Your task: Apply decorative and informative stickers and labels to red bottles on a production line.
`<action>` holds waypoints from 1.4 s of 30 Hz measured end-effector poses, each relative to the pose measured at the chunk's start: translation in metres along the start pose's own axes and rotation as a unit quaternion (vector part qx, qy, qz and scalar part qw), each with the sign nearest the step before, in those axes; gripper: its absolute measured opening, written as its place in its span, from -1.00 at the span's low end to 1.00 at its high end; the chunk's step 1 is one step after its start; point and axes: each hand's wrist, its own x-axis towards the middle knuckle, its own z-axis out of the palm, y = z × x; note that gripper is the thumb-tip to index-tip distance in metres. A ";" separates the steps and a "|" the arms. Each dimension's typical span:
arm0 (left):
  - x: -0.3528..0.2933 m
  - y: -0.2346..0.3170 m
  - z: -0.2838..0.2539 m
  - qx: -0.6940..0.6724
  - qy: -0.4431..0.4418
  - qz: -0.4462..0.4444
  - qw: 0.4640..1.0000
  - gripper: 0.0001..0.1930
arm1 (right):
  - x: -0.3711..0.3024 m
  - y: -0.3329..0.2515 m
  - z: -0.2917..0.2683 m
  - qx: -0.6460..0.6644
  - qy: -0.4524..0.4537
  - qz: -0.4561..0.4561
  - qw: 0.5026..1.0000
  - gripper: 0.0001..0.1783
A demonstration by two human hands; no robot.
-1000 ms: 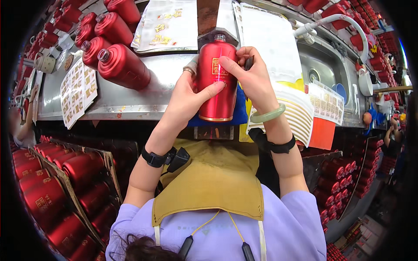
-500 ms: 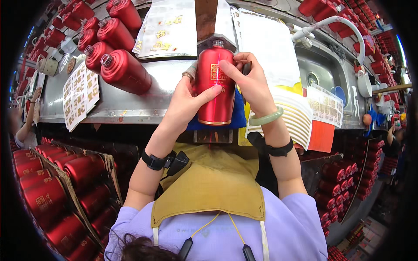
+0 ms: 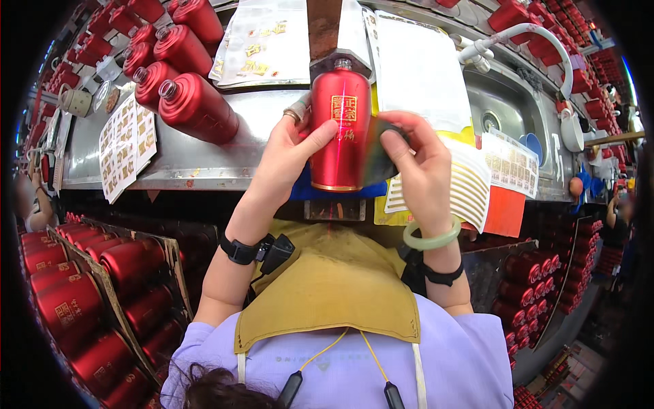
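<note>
A glossy red bottle [image 3: 338, 160] with gold characters on its front lies neck away from me on a blue cloth [image 3: 301, 186]. My left hand [image 3: 289, 144] is closed round its left side, thumb across the front. At the bottle's right side my right hand [image 3: 426, 163] pinches a thin, dark, flat piece, perhaps a scraper [image 3: 383, 155], between thumb and fingers. That piece is blurred by motion and overlaps the bottle's right edge; I cannot tell whether it touches. A thin bright line runs lengthwise down the bottle.
Several red bottles [image 3: 197, 109] stand at the left of the metal bench [image 3: 262, 109]. Sheets of gold stickers [image 3: 259, 48] lie behind and at left [image 3: 126, 146]. To the right are striped white sheets [image 3: 453, 180], a sink [image 3: 501, 109] and a curved faucet [image 3: 538, 31]. Crates of bottles [image 3: 133, 262] sit below.
My right hand has moved off the bottle's front to its right, with the dark flat piece now more visible. The left hand keeps its hold, and the gold characters are more uncovered.
</note>
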 end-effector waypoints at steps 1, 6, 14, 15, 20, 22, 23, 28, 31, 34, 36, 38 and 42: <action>0.000 0.000 0.000 0.002 0.000 0.001 1.000 -0.38 | -0.006 -0.001 0.003 -0.037 -0.002 0.013 0.999 -0.77; 0.002 -0.003 -0.002 -0.006 0.015 0.004 1.000 -0.40 | -0.016 0.005 0.013 -0.126 -0.021 0.010 0.992 -0.78; 0.000 -0.003 -0.002 -0.015 0.017 0.005 1.000 -0.33 | -0.019 0.013 0.016 -0.130 -0.010 -0.008 0.991 -0.80; 0.000 -0.002 -0.003 -0.016 0.015 0.002 1.000 -0.33 | -0.019 0.014 0.017 -0.135 -0.007 -0.017 0.991 -0.80; -0.001 -0.004 -0.004 -0.020 0.019 0.000 1.000 -0.33 | -0.019 0.006 0.018 -0.163 -0.004 -0.007 0.987 -0.81; -0.001 -0.005 -0.005 -0.018 0.024 0.001 1.000 -0.33 | -0.019 0.008 0.019 -0.171 -0.006 -0.012 0.985 -0.81; 0.000 -0.005 -0.005 -0.018 0.022 0.002 1.000 -0.34 | -0.018 0.011 0.019 -0.164 -0.001 -0.026 0.986 -0.81; -0.002 -0.001 -0.003 -0.014 0.027 -0.011 0.999 -0.33 | -0.019 0.007 0.020 -0.178 0.001 -0.054 0.983 -0.81; -0.002 -0.004 -0.005 -0.020 0.022 -0.002 1.000 -0.33 | -0.019 0.006 0.020 -0.183 -0.002 -0.043 0.982 -0.82; -0.002 -0.004 -0.005 -0.022 0.024 0.000 0.999 -0.33 | -0.019 0.007 0.021 -0.180 -0.003 -0.032 0.983 -0.81; -0.002 -0.004 -0.004 -0.022 0.026 -0.003 0.999 -0.33 | -0.019 0.010 0.020 -0.165 0.002 -0.040 0.986 -0.81; -0.002 -0.004 -0.005 -0.024 0.026 0.000 0.999 -0.33 | -0.019 0.010 0.021 -0.157 0.003 -0.038 0.987 -0.81; -0.001 -0.005 -0.005 -0.020 0.029 0.004 0.999 -0.32 | -0.019 0.010 0.020 -0.156 0.000 -0.032 0.987 -0.82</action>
